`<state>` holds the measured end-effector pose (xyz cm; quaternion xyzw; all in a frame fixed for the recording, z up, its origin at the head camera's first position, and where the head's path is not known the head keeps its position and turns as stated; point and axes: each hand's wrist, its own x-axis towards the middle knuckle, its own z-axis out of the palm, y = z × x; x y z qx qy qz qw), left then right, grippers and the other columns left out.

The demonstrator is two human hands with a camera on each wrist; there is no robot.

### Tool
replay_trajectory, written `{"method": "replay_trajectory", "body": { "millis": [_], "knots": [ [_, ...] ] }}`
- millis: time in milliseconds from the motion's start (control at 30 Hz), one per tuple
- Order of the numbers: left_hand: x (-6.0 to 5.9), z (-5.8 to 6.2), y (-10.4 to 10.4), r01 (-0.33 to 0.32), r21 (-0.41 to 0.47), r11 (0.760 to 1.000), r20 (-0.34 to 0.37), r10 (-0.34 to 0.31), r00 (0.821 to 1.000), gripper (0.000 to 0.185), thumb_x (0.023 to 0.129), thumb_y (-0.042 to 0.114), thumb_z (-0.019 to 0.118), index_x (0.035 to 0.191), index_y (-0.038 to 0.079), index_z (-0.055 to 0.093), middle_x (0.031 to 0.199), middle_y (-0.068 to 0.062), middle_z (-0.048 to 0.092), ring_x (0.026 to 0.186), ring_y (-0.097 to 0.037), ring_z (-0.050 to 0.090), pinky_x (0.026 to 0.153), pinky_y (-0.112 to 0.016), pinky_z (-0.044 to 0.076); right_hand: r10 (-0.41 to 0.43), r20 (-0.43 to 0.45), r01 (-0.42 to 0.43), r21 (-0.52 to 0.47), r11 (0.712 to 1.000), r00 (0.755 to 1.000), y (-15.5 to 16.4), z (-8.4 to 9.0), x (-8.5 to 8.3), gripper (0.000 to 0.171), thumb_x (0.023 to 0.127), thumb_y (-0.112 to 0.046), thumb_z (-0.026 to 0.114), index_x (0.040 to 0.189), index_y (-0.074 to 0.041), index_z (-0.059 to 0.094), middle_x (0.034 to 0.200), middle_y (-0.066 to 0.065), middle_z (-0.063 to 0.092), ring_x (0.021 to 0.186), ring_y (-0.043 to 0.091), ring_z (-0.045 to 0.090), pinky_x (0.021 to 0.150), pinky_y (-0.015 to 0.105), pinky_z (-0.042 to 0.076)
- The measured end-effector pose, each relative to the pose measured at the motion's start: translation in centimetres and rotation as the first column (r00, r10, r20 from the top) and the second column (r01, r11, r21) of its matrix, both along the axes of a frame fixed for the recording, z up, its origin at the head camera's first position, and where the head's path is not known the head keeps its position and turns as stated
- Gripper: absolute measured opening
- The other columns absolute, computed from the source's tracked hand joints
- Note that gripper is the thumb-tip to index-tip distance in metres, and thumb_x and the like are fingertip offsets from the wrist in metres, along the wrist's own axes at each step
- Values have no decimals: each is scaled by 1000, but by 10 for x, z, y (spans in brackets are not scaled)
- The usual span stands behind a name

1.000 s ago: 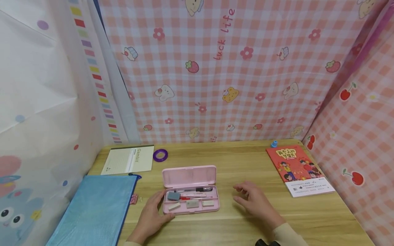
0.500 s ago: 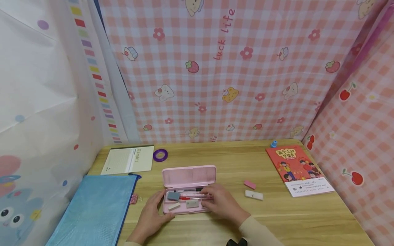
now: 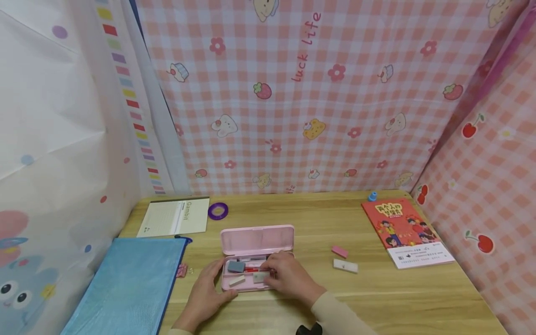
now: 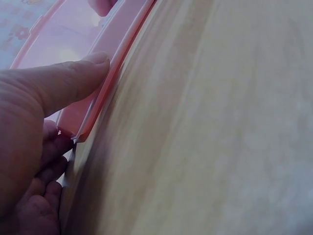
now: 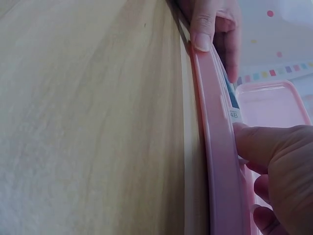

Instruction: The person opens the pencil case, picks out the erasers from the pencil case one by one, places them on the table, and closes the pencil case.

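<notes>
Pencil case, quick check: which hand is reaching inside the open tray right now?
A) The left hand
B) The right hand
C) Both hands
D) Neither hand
B. The right hand has its fingers down in the tray of the pink pencil case among the erasers and pens, while the left hand only steadies the case at its left end with the thumb on the rim.

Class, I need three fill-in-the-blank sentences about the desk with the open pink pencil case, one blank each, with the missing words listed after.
1. The right hand reaches into the open ____ pencil case.
2. The left hand rests against the case's ____ end.
3. Two erasers lie on the desk between the case and the ____ book.

Missing words: pink; left; red
</notes>
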<state>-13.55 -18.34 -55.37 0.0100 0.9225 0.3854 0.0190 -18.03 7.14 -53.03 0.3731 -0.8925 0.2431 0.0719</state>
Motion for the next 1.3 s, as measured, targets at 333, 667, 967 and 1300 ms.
{"method": "replay_trajectory", "body": {
  "millis": [333, 667, 967, 1300],
  "knots": [
    [0, 0, 0, 2, -1, 1000, 0, -2, 1000, 94, 67, 43, 85, 145, 14, 42, 147, -12, 43, 135, -35, 35, 109, -57, 31, -28, 61, 28, -8, 1000, 998, -4, -2, 3, 16, 81, -22, 77, 96, -22, 75, 97, -11, 64, 98, 9, 55, 90, 28, 48],
    [0, -1, 0, 8, -13, 1000, -19, -9, 1000, 93, 68, 44, 85, 144, 12, 43, 145, -12, 44, 135, -35, 36, 110, -55, 31, -20, 96, 20, 4, 1000, 995, -5, 0, 3, 12, 82, -22, 76, 94, -22, 75, 93, -13, 65, 93, 7, 56, 85, 27, 49],
    [0, -2, -1, 11, -17, 1000, -29, -12, 999, 94, 67, 45, 85, 145, 11, 43, 145, -12, 44, 135, -35, 36, 110, -55, 31, -19, 172, 43, -139, 989, 985, 4, 5, 7, 12, 83, -18, 74, 95, -21, 73, 92, -13, 62, 85, 4, 55, 76, 23, 51],
    [0, -4, 0, 4, -19, 1000, -36, -5, 999, 95, 66, 45, 86, 144, 12, 43, 145, -11, 45, 134, -34, 37, 109, -56, 32, -151, 334, 240, -244, 940, 931, 49, 17, 5, 15, 85, -12, 72, 96, -23, 71, 91, -13, 60, 74, 4, 54, 63, 21, 50]
  ]
}}
